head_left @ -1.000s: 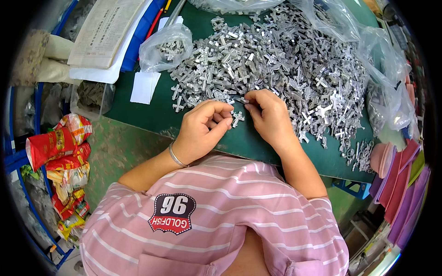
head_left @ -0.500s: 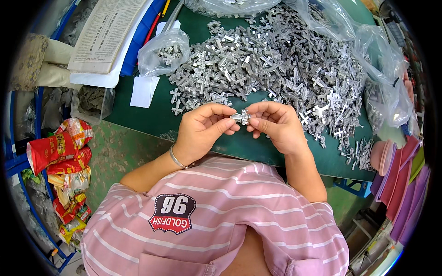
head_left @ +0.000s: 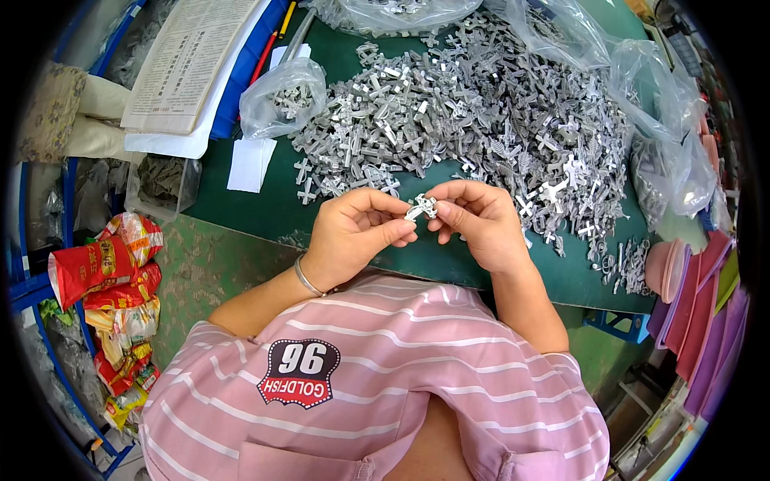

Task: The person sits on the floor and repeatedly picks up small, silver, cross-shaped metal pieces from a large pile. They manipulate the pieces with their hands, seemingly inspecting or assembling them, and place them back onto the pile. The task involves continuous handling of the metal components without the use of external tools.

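A small silvery metal cross piece [head_left: 421,208] is pinched between my two hands, just above the near edge of the green table [head_left: 385,255]. My left hand [head_left: 353,224] grips one end between thumb and forefinger. On the other end, the thumb and fingers of my right hand [head_left: 481,220] are closed. Fingertips hide parts of the piece, so its full outline cannot be made out. Beyond my hands spreads a large heap of similar grey metal crosses and charms [head_left: 449,104].
A clear bag [head_left: 282,100] of pieces and white paper slips [head_left: 251,164] lie left of the heap. Further left are a newspaper [head_left: 184,64] and a plastic tub [head_left: 164,188]. Plastic bags [head_left: 674,172] and a smaller pile of pieces [head_left: 630,268] lie at the right.
The cross piece has been turned and tilted between my fingers, its left end now lower. Both hands stay in nearly the same place.
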Demonstrator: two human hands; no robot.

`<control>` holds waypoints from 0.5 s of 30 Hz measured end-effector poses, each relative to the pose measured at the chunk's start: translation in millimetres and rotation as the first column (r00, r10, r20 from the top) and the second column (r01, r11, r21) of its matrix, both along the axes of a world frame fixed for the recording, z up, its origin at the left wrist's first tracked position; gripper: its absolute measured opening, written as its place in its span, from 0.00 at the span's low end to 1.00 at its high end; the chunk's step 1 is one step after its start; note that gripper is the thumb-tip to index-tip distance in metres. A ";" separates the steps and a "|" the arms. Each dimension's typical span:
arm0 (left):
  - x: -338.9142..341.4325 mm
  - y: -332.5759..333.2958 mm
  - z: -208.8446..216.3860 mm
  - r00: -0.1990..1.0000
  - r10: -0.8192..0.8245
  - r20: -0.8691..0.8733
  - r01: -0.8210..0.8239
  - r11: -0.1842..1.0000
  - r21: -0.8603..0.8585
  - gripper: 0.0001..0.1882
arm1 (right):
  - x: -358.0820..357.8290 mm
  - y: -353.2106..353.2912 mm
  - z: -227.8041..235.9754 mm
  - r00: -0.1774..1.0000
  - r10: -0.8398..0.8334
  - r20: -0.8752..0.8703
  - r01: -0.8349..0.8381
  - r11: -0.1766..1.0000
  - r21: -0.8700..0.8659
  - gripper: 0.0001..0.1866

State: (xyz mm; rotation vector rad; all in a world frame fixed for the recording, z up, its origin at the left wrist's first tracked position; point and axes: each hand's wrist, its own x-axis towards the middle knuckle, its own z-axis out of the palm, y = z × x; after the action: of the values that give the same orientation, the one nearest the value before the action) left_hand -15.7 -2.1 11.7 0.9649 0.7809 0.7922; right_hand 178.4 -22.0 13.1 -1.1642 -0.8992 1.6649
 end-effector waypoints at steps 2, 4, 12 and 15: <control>0.2 -0.9 -0.7 1.000 -0.003 0.019 0.004 1.000 -0.021 0.08 | -2.1 0.3 -0.5 1.000 0.006 0.001 -0.006 1.000 0.007 0.09; -0.5 0.0 -0.6 1.000 -0.022 0.020 0.024 0.994 -0.107 0.08 | -3.7 0.1 -1.0 1.000 0.000 -0.024 0.000 1.000 0.007 0.10; -0.2 -1.1 -5.1 0.997 -0.048 0.061 0.061 0.968 -0.243 0.08 | -9.9 -1.7 -2.6 0.999 0.036 0.036 -0.037 0.999 0.039 0.11; -0.4 -1.6 -6.7 0.996 -0.052 0.078 0.071 0.963 -0.261 0.08 | -11.3 -1.9 -3.0 0.999 0.021 0.031 -0.021 1.000 0.010 0.10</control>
State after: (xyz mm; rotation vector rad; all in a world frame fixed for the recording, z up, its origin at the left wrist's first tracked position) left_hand -16.1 -3.7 5.0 0.7153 0.7700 0.6456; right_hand 167.1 -23.9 10.1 -1.1804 -0.9413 1.6616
